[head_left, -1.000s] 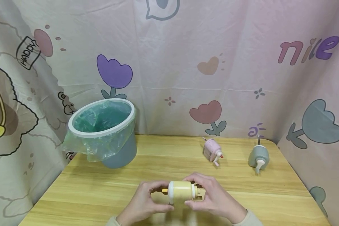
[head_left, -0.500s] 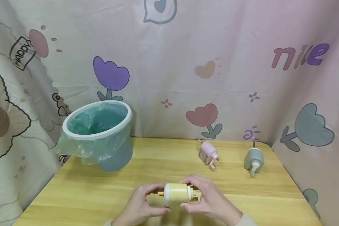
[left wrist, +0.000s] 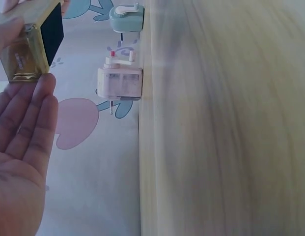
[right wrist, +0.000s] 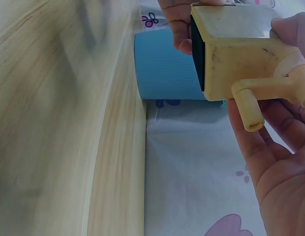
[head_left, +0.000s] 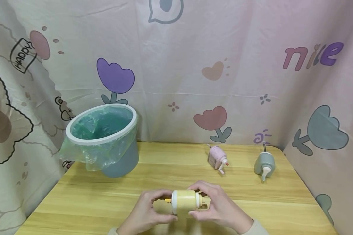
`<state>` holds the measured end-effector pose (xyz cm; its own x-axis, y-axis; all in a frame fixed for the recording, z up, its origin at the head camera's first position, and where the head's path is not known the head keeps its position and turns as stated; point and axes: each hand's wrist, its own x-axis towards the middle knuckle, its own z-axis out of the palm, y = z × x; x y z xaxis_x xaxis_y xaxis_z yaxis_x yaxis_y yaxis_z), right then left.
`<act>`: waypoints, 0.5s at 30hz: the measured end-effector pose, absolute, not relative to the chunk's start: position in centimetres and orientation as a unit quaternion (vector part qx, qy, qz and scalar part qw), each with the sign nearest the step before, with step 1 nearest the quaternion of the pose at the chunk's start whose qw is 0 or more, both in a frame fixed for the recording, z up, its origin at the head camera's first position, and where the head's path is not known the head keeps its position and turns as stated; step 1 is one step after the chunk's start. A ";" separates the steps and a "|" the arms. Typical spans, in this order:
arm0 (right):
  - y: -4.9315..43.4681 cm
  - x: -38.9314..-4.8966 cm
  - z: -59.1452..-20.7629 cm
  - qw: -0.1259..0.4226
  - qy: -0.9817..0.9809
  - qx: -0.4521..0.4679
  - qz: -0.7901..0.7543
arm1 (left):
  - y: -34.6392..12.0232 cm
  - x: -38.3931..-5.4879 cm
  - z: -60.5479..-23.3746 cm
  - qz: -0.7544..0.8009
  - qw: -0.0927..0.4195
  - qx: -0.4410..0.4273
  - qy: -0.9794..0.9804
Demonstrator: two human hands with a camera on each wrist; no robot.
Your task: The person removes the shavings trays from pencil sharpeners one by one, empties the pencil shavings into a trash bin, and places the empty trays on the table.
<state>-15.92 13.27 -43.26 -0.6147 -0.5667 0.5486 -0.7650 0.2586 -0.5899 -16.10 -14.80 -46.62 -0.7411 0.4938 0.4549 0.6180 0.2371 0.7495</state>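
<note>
Only the head view shifts slightly since the earlier frame, left hand (head_left: 145, 210) and right hand (head_left: 219, 207) both with fingers clamped on the yellow crank sharpener (head_left: 185, 199), held above the bench (head_left: 164, 173), so a loosened or uneven pinch could let it twist or drop.

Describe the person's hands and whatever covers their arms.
The left hand and right hand are bare, with no gloves or rings showing. Pale beige cuffs, the left cuff and right cuff, show at the bottom edge; the rest of the sleeves is out of view.
</note>
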 end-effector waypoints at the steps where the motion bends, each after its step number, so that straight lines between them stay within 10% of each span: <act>1: 13.3 -16.0 -43.3 0.117 -0.784 0.427 0.435 | -14.8 -16.1 -46.6 -0.506 0.061 -0.355 -0.784; 15: 13.3 -15.9 -43.4 0.108 -0.791 0.413 0.439 | -14.8 -16.1 -46.7 -0.507 0.059 -0.354 -0.784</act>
